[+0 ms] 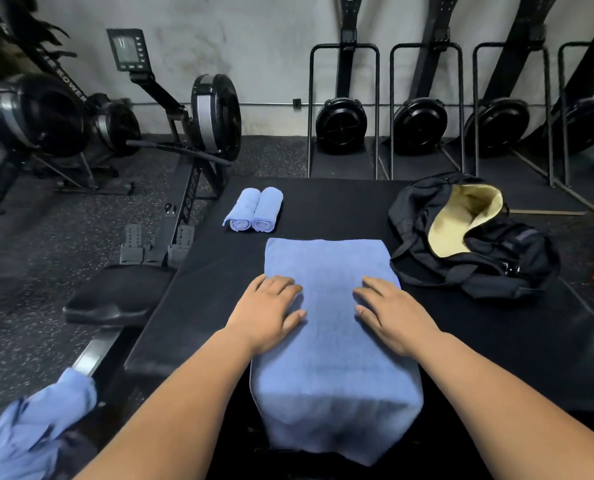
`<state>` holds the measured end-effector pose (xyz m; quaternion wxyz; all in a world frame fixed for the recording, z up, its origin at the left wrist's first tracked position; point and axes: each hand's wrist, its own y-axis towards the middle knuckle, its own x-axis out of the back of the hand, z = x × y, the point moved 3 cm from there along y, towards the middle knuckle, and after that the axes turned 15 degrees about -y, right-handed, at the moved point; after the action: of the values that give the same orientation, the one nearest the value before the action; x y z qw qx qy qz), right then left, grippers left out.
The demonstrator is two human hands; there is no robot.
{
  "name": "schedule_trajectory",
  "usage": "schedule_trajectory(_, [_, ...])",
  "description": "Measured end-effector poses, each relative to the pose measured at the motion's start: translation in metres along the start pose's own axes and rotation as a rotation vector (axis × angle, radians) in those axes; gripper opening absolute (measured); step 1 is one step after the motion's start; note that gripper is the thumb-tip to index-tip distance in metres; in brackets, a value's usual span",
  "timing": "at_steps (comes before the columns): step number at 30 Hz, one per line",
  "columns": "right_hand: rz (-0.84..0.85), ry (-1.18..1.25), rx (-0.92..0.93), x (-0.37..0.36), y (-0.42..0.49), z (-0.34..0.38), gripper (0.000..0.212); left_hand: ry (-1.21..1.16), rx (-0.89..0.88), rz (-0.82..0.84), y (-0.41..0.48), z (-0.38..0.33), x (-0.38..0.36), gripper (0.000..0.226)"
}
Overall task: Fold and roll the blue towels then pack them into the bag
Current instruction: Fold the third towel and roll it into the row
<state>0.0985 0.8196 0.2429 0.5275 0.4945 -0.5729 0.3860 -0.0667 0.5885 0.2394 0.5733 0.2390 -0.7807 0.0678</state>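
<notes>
Two rolled towels (254, 211) sit at eleven o'clock, the open bag (468, 233) at two. My left hand (266, 311) and right hand (392, 315) press flat, fingers (281, 284) straight and close together, on the folded towel (330, 358) at centre. I'd smooth outward, square the edges, then roll tightly.

The room is dim and evenly lit, with the grey wall (254, 46) the brightest part and the black mat (323, 209) almost without detail. Shadows are soft; the towel (330, 341) only darkens where its near end hangs down. The wide lens bows the rowers (216, 116) and frame edges, and the lower left corner is blurred.
</notes>
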Motion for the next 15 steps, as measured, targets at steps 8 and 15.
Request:
schedule_trajectory(8, [-0.156, 0.033, 0.113, 0.003, -0.091, 0.010, 0.061, 0.049, -0.279, -0.088, -0.097, -0.025, 0.012, 0.047])
schedule_trajectory(15, [-0.292, -0.144, 0.317, 0.006, -0.130, 0.009, 0.048, 0.161, -0.300, -0.008, -0.118, -0.023, 0.007, 0.041])
